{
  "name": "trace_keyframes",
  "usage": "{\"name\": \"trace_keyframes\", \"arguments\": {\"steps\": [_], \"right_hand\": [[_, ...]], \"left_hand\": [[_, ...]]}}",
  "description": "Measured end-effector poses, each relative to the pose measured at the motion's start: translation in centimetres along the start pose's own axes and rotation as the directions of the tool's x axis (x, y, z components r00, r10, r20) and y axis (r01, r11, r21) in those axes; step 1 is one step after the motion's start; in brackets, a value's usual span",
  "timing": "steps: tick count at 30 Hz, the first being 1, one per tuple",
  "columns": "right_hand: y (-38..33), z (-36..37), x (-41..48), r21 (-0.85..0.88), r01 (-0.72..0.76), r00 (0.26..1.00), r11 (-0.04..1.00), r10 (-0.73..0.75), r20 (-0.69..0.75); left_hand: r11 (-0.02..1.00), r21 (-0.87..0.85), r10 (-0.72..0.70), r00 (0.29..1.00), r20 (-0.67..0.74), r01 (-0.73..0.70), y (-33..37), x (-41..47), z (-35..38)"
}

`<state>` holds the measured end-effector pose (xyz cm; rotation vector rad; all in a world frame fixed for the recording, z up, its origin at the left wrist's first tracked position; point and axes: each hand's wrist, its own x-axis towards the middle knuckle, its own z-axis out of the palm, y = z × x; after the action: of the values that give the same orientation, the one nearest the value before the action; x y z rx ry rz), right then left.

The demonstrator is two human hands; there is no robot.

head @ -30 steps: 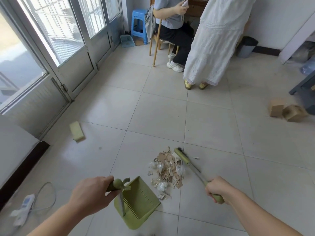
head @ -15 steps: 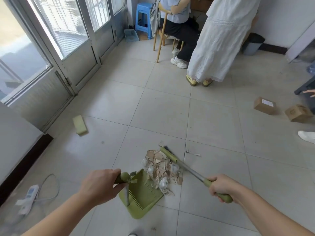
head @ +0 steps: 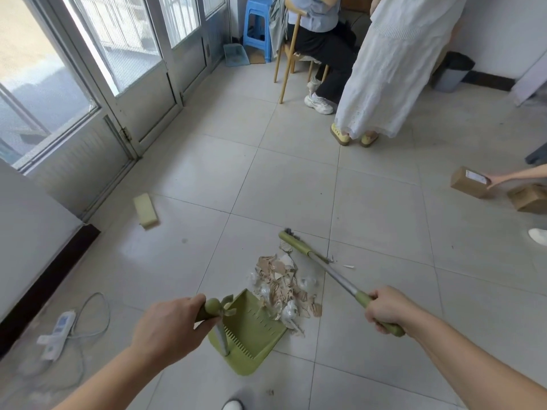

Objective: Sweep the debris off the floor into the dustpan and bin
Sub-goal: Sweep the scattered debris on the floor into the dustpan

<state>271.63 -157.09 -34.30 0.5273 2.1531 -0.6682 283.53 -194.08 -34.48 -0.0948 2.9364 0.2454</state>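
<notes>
L hand [head: 165,327] clamped on dustpan [head: 251,335] handle, pan on floor. R hand [head: 387,310] gripping broom [head: 325,266] handle. Debris pile [head: 281,282] at pan mouth, some inside, broom head behind.

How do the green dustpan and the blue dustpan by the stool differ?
The green dustpan sits close to the camera, held by its handle in the left hand; the blue dustpan sits far off beside the blue stool, with no hand on it. The green one has debris at its mouth and some on its lip; the blue one has none visible near it. Both rest on the tiled floor.
</notes>
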Motion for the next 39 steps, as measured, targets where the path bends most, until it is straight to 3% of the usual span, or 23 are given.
{"name": "trace_keyframes", "arguments": {"steps": [11, 18, 28, 39], "right_hand": [[-5.9, 3.7, 3.0, -0.104, -0.025, 0.999, 0.994, 0.027, 0.017], [-4.7, 3.5, 2.4, -0.328, 0.014, 0.997, 0.945, 0.013, 0.080], [-4.6, 1.7, -1.8, -0.504, 0.079, 0.977, 0.860, 0.033, 0.210], [-2.0, -1.9, -4.9, -0.384, 0.098, 0.949, 0.918, 0.030, 0.313]], "left_hand": [[0.999, -0.008, -0.046, 0.998, -0.034, 0.046, -0.7, 0.9, 0.5], [0.999, 0.004, -0.053, 0.998, -0.025, 0.054, -1.3, 1.4, 0.9], [1.000, 0.016, -0.022, 1.000, 0.001, 0.022, -1.2, 1.9, 0.8], [1.000, -0.017, -0.012, 1.000, 0.006, 0.012, -1.4, 2.2, 0.4]]}}
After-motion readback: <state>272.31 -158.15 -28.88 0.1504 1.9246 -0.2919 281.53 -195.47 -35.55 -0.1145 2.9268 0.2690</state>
